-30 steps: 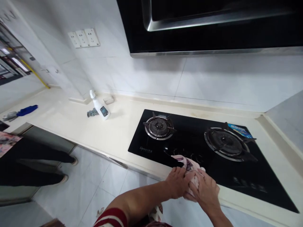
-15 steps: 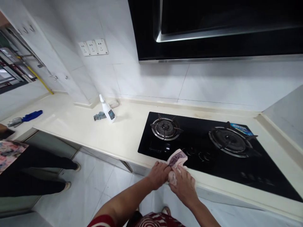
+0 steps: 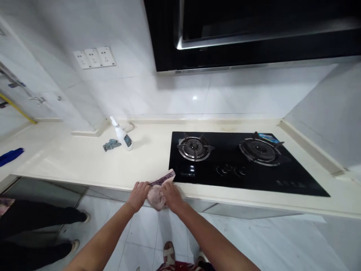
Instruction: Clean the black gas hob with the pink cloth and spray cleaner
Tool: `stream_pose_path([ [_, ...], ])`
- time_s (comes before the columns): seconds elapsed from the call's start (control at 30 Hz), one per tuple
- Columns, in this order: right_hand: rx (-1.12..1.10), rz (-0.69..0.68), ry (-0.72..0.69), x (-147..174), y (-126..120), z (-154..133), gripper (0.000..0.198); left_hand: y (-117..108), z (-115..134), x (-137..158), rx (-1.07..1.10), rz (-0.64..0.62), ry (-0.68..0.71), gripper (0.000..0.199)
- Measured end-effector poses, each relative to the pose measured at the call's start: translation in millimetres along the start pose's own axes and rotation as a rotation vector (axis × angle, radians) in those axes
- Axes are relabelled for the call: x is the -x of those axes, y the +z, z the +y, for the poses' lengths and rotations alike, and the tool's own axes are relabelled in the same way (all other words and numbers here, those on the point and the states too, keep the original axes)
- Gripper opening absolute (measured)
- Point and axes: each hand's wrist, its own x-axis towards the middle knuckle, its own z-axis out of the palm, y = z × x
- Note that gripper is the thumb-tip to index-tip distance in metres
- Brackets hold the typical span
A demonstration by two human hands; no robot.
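Observation:
A crumpled pale pink cloth [image 3: 156, 198] with a purple lettered band hangs between my two hands at the counter's front edge. My left hand [image 3: 139, 195] grips its left side, fingers curled over it. On its right side, my right hand [image 3: 172, 195] is closed around the fabric. The tip of the band touches the front left corner of the black gas cooktop [image 3: 203, 175]. Below, the cloth's bunched part droops past the edge of the cream countertop [image 3: 93, 165].
A white spray bottle [image 3: 124, 137] stands beside a grey-blue rag [image 3: 112, 144]. The cooktop carries a left burner [image 3: 194, 148] and a right burner [image 3: 259, 149]. A black range hood [image 3: 248, 34] overhangs it. Another person's legs [image 3: 42, 212] are at the left; a blue cloth [image 3: 11, 156] lies on the far-left counter.
Both hands have moved left with the cloth, from the cooktop's front to its left corner. My hands are now farther apart, with the cloth stretched between them. The camera view has shifted.

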Motion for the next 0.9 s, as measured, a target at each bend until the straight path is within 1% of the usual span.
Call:
stream_pose_path([
  [0.07, -0.011, 0.010, 0.016, -15, 8, -15, 0.020, -2, -14, 6, -0.008, -0.003, 0.007, 0.025],
  [0.13, -0.015, 0.024, 0.039, -26, 15, -23, 0.019, -1, -25, 8, -0.017, -0.002, 0.005, 0.026],
  [0.23, -0.010, 0.052, 0.081, -30, 24, -24, 0.019, 4, -29, 4, -0.038, 0.002, -0.019, 0.023],
  [0.33, -0.005, 0.091, 0.108, -20, 26, -12, 0.019, 7, -16, -8, -0.058, -0.002, -0.015, 0.017],
  [0.4, -0.003, 0.121, 0.118, -6, 24, 3, 0.019, 7, 0, -18, -0.064, -0.013, 0.019, 0.018],
  [0.47, 0.000, 0.154, 0.133, 12, 19, 23, 0.019, 6, 21, -31, -0.069, -0.023, 0.061, 0.022],
  [0.57, 0.006, 0.202, 0.185, 42, 11, 64, 0.019, 7, 61, -55, -0.064, -0.016, 0.139, 0.031],
  [0.67, 0.010, 0.235, 0.280, 77, 0, 113, 0.017, 10, 114, -87, -0.055, 0.007, 0.234, 0.042],
  [0.77, 0.001, 0.261, 0.392, 118, -15, 167, 0.012, 12, 185, -127, -0.072, 0.029, 0.316, 0.040],
  [0.9, -0.034, 0.313, 0.551, 182, -46, 243, 0.011, 14, 300, -188, -0.047, 0.057, 0.412, 0.031],
])
